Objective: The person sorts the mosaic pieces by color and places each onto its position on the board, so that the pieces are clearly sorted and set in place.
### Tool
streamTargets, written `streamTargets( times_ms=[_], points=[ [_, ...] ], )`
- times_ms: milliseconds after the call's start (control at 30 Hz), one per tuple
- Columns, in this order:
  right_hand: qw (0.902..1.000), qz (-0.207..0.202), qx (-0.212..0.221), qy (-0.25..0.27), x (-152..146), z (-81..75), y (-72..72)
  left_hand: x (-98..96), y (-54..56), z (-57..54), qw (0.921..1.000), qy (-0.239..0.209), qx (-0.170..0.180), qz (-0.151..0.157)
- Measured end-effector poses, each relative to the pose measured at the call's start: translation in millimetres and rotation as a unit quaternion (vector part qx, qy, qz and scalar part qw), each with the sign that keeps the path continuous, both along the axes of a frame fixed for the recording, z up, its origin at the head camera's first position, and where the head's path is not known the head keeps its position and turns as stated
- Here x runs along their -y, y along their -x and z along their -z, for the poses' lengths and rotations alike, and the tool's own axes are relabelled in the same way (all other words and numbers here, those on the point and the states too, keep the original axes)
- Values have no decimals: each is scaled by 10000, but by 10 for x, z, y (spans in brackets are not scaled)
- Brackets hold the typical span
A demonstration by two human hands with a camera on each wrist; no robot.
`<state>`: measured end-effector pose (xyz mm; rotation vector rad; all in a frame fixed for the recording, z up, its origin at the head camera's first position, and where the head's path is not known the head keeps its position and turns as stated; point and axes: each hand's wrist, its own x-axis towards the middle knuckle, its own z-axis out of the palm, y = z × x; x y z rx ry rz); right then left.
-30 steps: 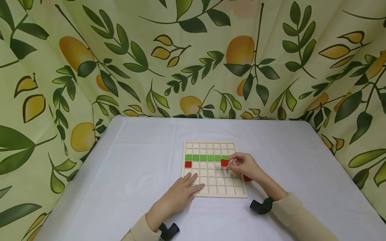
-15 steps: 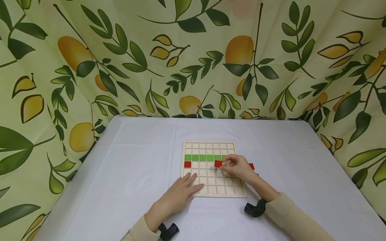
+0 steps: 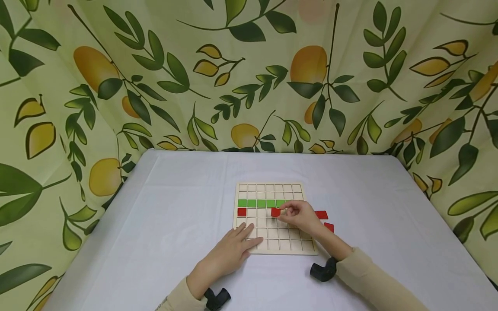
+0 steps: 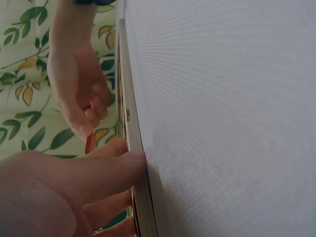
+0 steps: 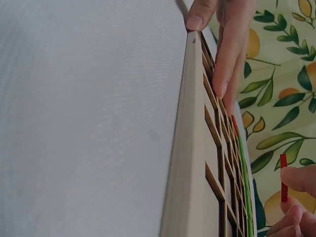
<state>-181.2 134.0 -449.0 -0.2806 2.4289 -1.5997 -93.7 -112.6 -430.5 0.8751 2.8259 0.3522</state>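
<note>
A wooden grid board [image 3: 274, 245] lies on the table, with a row of green square tiles [image 3: 252, 203] in its third row. One red tile [image 3: 242, 212] sits at the left end of the row below. My right hand [image 3: 301, 217] pinches another red square tile [image 3: 275, 212] between thumb and fingertips, raised over that same row; the right wrist view shows this thin tile [image 5: 283, 177] edge-on, apart from the board. My left hand [image 3: 233, 249] rests with spread, straight fingers on the board's lower left corner, its thumb at the near edge in the left wrist view.
Loose red tiles [image 3: 321, 214] lie on the white-covered table [image 3: 186, 194] just right of the board, partly behind the right hand. A curtain [image 3: 249, 86] printed with fruit and leaves hangs around the table's back and sides. Black wrist pieces [image 3: 324, 271] project below the sleeves.
My right hand has moved left over the board with the pinched red tile, uncovering loose red tiles at the right. The left hand stays in place.
</note>
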Motion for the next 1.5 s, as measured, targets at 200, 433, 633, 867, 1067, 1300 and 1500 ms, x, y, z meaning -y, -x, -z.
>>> streamTargets(
  times_ms=[200, 433, 633, 867, 1067, 1300, 1500],
  points=[
    [10000, 80, -33, -22, 71, 13, -8, 4, -3, 0, 10000, -55, 25, 8],
    [9997, 217, -133, -35, 161, 26, -24, 6, -3, 8, 10000, -67, 7, 11],
    [9992, 352, 10, -173, 254, 35, -31, 5, 1, 10, 10000, -47, -37, 28],
    [9991, 321, -244, -146, 336, 58, -20, 5, 3, 12, 10000, -29, -49, 49],
    [9990, 365, -232, -141, 412, 52, -4, 6, 6, 15, 10000, -22, -58, 63],
    [9992, 331, -196, -116, 499, 42, 10, 7, 11, 25, 10000, 11, -62, 60],
    [9986, 287, -386, -224, 574, 30, 11, 9, 8, 22, 10000, -13, -50, 49]
  ],
)
